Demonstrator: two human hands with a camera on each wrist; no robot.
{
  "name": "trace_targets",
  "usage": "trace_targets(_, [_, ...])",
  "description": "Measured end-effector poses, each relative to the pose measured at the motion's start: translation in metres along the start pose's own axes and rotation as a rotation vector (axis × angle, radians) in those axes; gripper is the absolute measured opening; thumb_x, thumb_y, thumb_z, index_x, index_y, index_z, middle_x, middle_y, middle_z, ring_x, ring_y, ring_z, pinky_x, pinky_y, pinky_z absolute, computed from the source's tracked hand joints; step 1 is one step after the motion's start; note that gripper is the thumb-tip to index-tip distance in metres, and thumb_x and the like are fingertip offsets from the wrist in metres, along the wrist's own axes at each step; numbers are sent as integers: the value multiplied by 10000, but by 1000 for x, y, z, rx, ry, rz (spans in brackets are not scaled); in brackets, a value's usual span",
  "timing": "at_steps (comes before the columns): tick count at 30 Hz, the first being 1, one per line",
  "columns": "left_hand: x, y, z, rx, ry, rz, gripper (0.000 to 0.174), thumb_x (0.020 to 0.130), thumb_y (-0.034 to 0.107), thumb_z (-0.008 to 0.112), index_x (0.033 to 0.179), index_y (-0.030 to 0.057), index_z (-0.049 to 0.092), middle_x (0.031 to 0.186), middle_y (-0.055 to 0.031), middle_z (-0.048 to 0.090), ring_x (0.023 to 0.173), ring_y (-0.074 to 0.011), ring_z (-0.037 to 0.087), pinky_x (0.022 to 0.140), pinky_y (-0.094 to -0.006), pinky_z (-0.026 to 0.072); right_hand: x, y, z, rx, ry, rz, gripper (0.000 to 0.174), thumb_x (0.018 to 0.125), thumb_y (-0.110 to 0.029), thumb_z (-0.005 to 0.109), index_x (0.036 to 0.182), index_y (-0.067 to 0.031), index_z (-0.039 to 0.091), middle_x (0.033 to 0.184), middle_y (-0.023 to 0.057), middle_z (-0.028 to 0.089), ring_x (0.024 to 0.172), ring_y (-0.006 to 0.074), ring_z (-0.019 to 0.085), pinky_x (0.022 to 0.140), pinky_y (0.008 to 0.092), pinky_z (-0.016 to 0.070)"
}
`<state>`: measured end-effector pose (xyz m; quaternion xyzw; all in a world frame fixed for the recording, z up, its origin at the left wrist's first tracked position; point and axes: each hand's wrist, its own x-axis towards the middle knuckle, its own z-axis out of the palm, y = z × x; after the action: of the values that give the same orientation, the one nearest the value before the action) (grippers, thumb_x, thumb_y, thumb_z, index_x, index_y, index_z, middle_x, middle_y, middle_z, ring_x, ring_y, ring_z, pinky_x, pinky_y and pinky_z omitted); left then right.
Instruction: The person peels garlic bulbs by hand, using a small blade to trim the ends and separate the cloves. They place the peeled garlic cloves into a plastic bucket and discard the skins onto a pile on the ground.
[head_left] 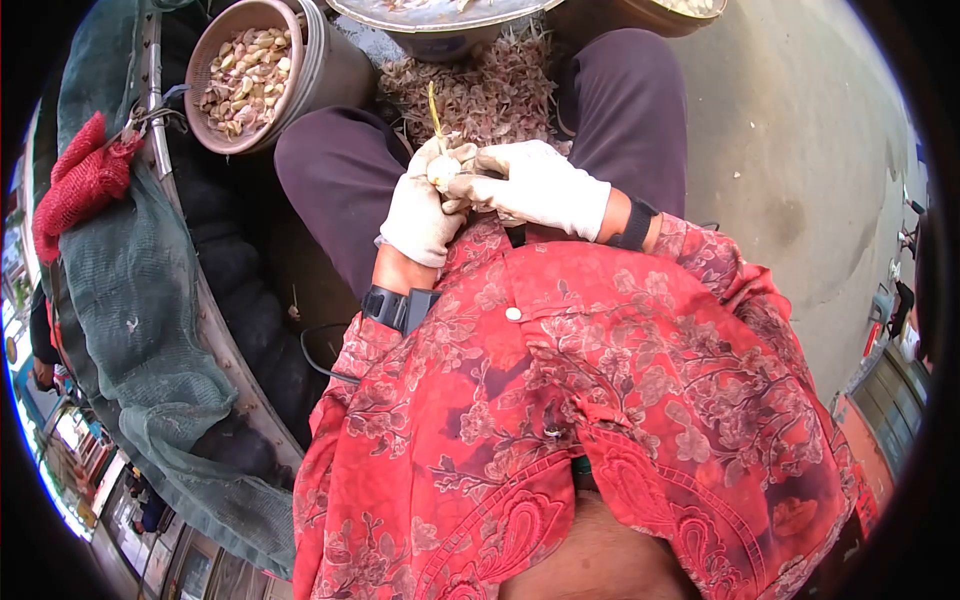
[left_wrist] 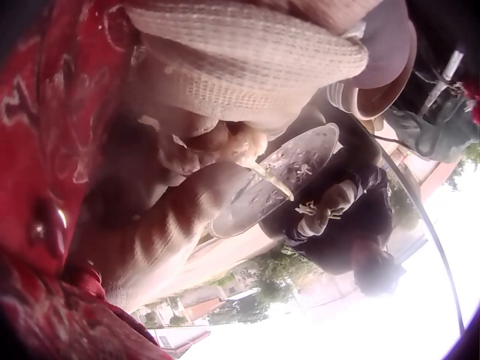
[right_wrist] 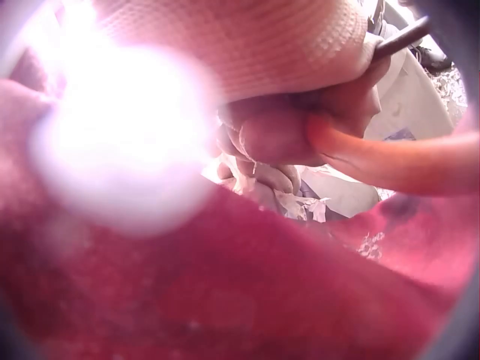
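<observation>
Your white-gloved left hand (head_left: 422, 212) is curled around a pale garlic bulb with a dry yellow stalk (head_left: 443, 166), held over your lap between your knees. Your white-gloved right hand (head_left: 535, 185) pinches the same bulb from the opposite side, fingers bent onto it. A heap of papery garlic skins (head_left: 480, 95) lies just beyond both hands, and a round grey bucket of cloves (head_left: 335, 70) stands beside your left knee.

— What do I have on the left?
— A bucket (head_left: 335, 70) of peeled cloves (head_left: 245, 70), and a red mesh bag (head_left: 80, 180) lying on green netting (head_left: 130, 290).
— And ahead?
— I see papery skins (head_left: 480, 95) piled beside a metal basin (head_left: 440, 22).
</observation>
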<state>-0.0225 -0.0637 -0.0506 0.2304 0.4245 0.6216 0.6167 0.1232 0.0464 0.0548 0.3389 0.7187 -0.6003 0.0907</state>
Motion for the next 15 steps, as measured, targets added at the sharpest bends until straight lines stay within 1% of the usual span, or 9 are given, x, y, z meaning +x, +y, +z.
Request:
trace_targets(2, [-1,-4,-4,-349,-115,21,766,665,-178,580,1365,39,357,1248,-91,559,1089,-174,575,842,-234,497,-1,-2,1,-8,10,14,421,887,-439,582,944,-28,652,677,109,618,584,183,589,597,331,470])
trace_targets(4, [-6,12,11,285,106,-33,764,671,-181,573,1366,43,351,1256,-85,554,1098,-179,570,876,-242,488,-2,-4,1,-63,64,-75,427,888,-439,578,935,-20,647,671,112,615,585,188,591,598,336,470])
trace_targets(5, [-4,4,6,285,106,-34,764,671,-181,573,1366,43,351,1256,-85,554,1098,-179,570,876,-242,488,0,-1,2,-63,64,-75,427,888,-439,578,935,-20,647,671,112,615,585,188,591,598,336,470])
trace_targets(7, [0,-8,-2,-327,-58,39,758,677,-187,561,1366,44,347,1255,-80,547,1104,-175,564,874,-242,488,3,5,6,-18,75,-99,444,891,-447,573,917,-9,642,670,117,614,590,191,593,601,340,471])
trace_targets(8, [-1,-12,-6,-327,-58,39,758,677,-187,561,1366,44,347,1256,-80,547,1104,-175,564,874,-242,488,3,6,5,-18,76,-98,444,891,-447,573,917,-9,642,670,117,614,590,191,593,601,340,471])
trace_targets(10, [-2,-6,-2,202,87,10,750,685,-190,554,1366,44,346,1246,-76,545,1121,-171,555,884,-251,487,3,3,2,41,22,12,399,888,-415,642,935,-19,652,685,2,568,556,54,465,510,242,395])
trace_targets(11, [1,-14,-7,202,87,9,750,685,-190,554,1366,44,346,1246,-76,545,1121,-171,555,884,-251,487,4,3,2,42,22,12,399,888,-415,642,935,-19,652,685,2,568,556,54,465,510,242,395])
trace_targets(13, [7,-28,-16,-513,-188,93,668,747,-158,538,1356,44,351,1225,-69,548,1101,-168,561,868,-249,494,7,4,2,33,-5,47,398,888,-420,642,927,-23,656,664,-5,552,549,53,455,501,243,384])
trace_targets(15, [5,-29,-18,-528,-166,43,619,780,-136,530,1347,43,359,1217,-66,550,1080,-160,564,845,-239,497,5,3,0,50,-19,34,397,890,-420,639,914,-25,657,656,-7,548,547,52,453,499,243,381])
